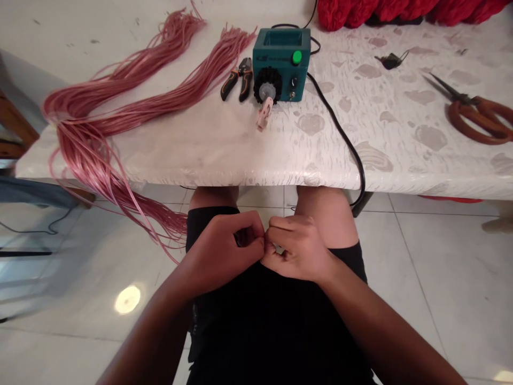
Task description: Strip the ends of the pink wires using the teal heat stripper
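Above my lap, my left hand [234, 243] and my right hand [294, 246] meet fingertip to fingertip. Both are closed in a pinch, thumbs against index fingers. Whatever lies between the fingertips is hidden or too thin to make out. Long bundles of pink cord [148, 109] lie over the left part of the table, and their loose ends hang down beside my left thigh. Straight ahead stands a small teal machine [282, 64] with a green knob. A pale clip [264, 114] sticks out from its front wheel, toward me.
Pliers with black and orange handles [240, 79] lie left of the machine. Scissors with brown handles [476, 112] rest at the right, near a small black object [390, 60]. Red yarn bundles [372, 13] line the back. A black cable [340, 128] drops over the table's front edge [401, 184].
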`<action>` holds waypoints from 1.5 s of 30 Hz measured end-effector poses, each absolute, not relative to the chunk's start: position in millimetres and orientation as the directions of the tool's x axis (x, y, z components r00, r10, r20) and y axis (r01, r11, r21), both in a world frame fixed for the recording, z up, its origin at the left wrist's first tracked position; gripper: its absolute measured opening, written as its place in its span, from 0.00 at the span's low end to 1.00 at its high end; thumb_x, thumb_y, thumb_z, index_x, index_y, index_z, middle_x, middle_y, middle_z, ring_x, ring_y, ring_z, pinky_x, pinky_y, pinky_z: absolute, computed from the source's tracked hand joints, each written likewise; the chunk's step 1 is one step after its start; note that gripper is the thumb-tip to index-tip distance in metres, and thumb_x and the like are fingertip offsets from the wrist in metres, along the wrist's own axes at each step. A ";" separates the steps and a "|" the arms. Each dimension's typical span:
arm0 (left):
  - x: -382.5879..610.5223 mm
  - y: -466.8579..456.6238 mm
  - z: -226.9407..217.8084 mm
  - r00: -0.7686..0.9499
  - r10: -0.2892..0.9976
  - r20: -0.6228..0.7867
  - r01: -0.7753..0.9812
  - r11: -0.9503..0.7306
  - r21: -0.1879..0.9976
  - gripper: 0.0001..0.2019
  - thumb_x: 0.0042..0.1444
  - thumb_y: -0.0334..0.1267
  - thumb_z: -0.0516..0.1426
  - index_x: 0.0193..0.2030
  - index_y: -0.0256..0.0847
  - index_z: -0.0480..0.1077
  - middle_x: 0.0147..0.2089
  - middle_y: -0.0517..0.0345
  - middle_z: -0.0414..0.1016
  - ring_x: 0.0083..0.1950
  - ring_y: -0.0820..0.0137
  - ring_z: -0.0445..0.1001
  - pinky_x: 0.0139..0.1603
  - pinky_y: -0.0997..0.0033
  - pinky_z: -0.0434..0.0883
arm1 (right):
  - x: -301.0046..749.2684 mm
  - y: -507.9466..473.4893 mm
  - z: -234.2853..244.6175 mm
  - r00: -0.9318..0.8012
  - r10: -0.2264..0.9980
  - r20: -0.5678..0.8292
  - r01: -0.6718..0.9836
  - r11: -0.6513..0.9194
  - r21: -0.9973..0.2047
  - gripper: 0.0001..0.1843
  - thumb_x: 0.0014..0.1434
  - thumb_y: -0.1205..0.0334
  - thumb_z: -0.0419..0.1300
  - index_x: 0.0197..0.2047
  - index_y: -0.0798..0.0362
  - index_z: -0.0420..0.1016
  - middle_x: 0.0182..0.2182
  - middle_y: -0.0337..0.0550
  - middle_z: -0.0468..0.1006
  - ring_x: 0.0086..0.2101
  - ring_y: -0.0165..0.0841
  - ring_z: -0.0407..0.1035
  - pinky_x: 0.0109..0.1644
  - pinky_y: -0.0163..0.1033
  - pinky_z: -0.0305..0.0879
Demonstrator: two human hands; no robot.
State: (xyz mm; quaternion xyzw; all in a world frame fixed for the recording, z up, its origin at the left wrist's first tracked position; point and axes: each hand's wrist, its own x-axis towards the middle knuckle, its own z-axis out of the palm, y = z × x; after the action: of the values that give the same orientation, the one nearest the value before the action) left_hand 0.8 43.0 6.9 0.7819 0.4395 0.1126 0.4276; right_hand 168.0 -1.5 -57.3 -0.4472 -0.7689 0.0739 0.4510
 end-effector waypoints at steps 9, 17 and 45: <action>7.9 40.5 -5.8 0.476 0.841 -0.257 0.377 0.068 0.924 0.04 0.47 0.28 0.57 0.24 0.39 0.69 0.24 0.67 0.65 0.28 0.76 0.61 0.27 0.75 0.57 | 165.2 -2.0 -54.7 -0.143 0.708 0.691 0.650 0.594 -0.474 0.14 0.52 0.71 0.53 0.17 0.52 0.60 0.17 0.33 0.59 0.19 0.26 0.52 0.25 0.38 0.49; 14.8 35.6 -20.1 0.436 0.855 -0.282 0.144 0.243 0.959 0.04 0.44 0.32 0.57 0.23 0.41 0.64 0.21 0.68 0.61 0.22 0.77 0.58 0.22 0.75 0.55 | 162.5 -3.6 -53.2 -0.065 0.679 0.731 0.668 0.574 -0.473 0.14 0.52 0.71 0.54 0.17 0.51 0.62 0.16 0.33 0.58 0.19 0.26 0.50 0.24 0.38 0.49; -4.7 26.8 3.7 0.575 0.816 0.058 0.556 -0.442 0.704 0.05 0.60 0.28 0.55 0.36 0.41 0.69 0.33 0.64 0.70 0.35 0.73 0.69 0.37 0.72 0.67 | 167.1 -4.2 -57.1 -0.162 0.792 0.588 0.538 0.570 -0.620 0.13 0.58 0.71 0.55 0.22 0.53 0.64 0.22 0.33 0.55 0.22 0.26 0.49 0.26 0.38 0.48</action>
State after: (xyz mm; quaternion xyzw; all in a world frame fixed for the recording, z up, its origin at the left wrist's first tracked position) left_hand -4.7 26.8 3.7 0.8253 0.4156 0.1993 0.3262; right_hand 167.1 -4.2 -57.1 -0.4434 -0.7501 0.1347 0.4717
